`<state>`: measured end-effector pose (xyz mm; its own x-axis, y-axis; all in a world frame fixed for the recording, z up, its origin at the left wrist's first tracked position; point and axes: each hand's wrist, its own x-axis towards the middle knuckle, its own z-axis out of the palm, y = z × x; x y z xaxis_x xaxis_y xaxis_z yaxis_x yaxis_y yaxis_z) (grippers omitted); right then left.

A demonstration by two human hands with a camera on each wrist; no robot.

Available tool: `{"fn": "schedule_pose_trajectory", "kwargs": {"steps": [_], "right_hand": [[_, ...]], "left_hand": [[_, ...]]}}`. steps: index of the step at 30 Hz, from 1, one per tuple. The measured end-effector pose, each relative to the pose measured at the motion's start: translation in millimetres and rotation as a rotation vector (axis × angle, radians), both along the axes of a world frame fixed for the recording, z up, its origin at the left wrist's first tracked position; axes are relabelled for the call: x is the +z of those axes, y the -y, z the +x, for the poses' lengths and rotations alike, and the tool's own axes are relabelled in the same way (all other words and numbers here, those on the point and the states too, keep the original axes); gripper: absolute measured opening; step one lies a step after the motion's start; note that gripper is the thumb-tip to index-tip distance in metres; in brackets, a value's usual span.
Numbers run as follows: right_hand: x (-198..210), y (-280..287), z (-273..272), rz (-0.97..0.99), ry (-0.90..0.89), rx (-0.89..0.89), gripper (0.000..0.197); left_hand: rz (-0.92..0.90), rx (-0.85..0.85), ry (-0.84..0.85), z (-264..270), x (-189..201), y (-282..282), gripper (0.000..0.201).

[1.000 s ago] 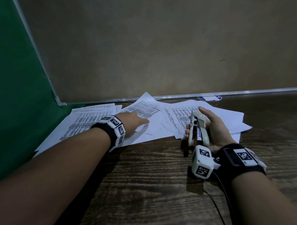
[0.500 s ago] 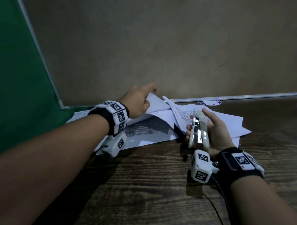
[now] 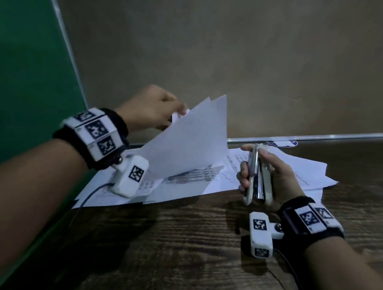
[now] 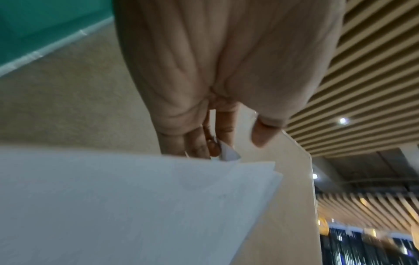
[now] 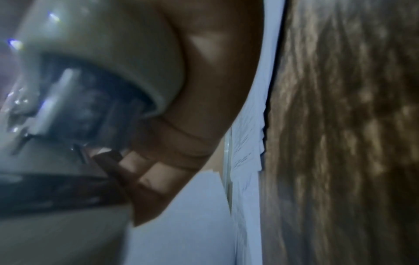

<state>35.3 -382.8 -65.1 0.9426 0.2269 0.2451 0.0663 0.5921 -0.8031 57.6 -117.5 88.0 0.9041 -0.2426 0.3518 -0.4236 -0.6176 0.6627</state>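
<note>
My left hand (image 3: 157,109) pinches the top corner of two white sheets (image 3: 191,138) and holds them tilted up above the table. The left wrist view shows the fingers (image 4: 199,141) on the corner of those sheets (image 4: 136,206). My right hand (image 3: 270,170) grips a white and metal stapler (image 3: 258,172), held nose-forward over the near edge of the paper pile. The stapler (image 5: 75,100) fills the left of the right wrist view, blurred, with fingers (image 5: 147,179) curled round it.
Several printed sheets (image 3: 273,170) lie spread on the dark wooden table (image 3: 192,243) against a beige partition (image 3: 212,58). A green panel (image 3: 25,61) stands at the left. A metal rail (image 3: 318,136) runs along the table's far edge.
My left hand went from lying flat on the papers to lifting two sheets by a corner, up and toward me. The right hand kept holding the stapler in about the same place.
</note>
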Motion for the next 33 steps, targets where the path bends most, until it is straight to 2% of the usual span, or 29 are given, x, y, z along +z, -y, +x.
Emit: {"fn": "schedule_pose_trajectory", "kwargs": {"steps": [2, 4, 6, 9, 12, 14, 16, 18, 19, 21, 22, 27, 29, 33], "right_hand": [[8.0, -15.5, -2.8, -0.111, 0.023, 0.015, 0.047], [18.1, -33.7, -9.4, -0.272, 0.077, -0.031, 0.034], [26.6, -52.5, -18.3, -0.457, 0.171, -0.111, 0.022], [28.6, -73.3, -29.1, -0.740, 0.414, -0.246, 0.031], [25.5, -84.9, -34.3, -0.967, 0.604, -0.381, 0.045], [27.1, -87.4, -38.4, -1.002, 0.634, -0.397, 0.047], [28.5, -90.1, -42.2, -1.058, 0.652, -0.380, 0.047], [28.6, -91.8, -45.4, -1.123, 0.689, -0.366, 0.046], [28.6, -92.7, -46.1, -1.151, 0.714, -0.364, 0.045], [28.9, -95.1, -47.4, -1.197, 0.772, -0.359, 0.041], [29.4, -96.7, -48.2, -1.207, 0.793, -0.356, 0.040], [29.7, -99.6, -50.1, -1.251, 0.832, -0.403, 0.039], [29.1, -98.8, -49.8, -1.253, 0.826, -0.427, 0.039], [27.4, -98.0, -49.4, -1.269, 0.815, -0.451, 0.037]], "left_hand": [[0.082, 0.024, 0.070, -20.9, -11.3, -14.8, 0.037], [0.197, 0.054, 0.131, -37.4, -32.3, -26.2, 0.035], [0.251, 0.092, 0.198, -46.0, -52.8, -33.5, 0.043], [0.074, 0.026, 0.182, -50.4, -74.9, -42.2, 0.065], [-0.078, -0.039, 0.174, -51.9, -83.9, -50.4, 0.068], [-0.068, -0.058, 0.192, -55.2, -91.9, -52.5, 0.052], [-0.019, -0.030, 0.225, -55.8, -105.0, -54.8, 0.023], [-0.070, -0.004, 0.145, -55.7, -118.0, -57.6, 0.012], [-0.130, -0.052, 0.058, -56.8, -122.4, -59.9, 0.014], [-0.233, -0.186, -0.111, -60.7, -127.0, -65.5, 0.033], [-0.250, -0.226, -0.133, -62.9, -128.3, -68.3, 0.038], [-0.337, -0.222, -0.074, -67.4, -134.9, -67.2, 0.046], [-0.403, -0.232, -0.060, -68.6, -135.1, -65.1, 0.045], [-0.421, -0.233, -0.063, -64.9, -139.4, -61.7, 0.042]]}}
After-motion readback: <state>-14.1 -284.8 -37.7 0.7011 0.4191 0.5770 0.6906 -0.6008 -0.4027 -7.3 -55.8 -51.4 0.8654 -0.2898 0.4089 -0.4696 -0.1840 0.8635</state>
